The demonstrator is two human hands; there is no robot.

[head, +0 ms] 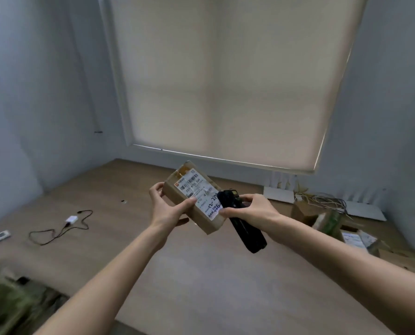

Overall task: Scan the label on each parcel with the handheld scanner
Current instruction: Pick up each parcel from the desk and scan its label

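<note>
While left hand (166, 207) grips parcel (194, 198), right hand (249, 209) holds scanner (245, 228)

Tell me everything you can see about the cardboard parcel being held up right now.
The cardboard parcel is a small brown oblong box, held tilted in the air above the wooden floor. A white shipping label with barcodes, printed digits and handwriting covers most of its upper face, under what looks like glossy tape. The left hand grips its left side, thumb on the label. The right hand, holding a black handheld scanner, touches the label's lower corner with its thumb.
</note>
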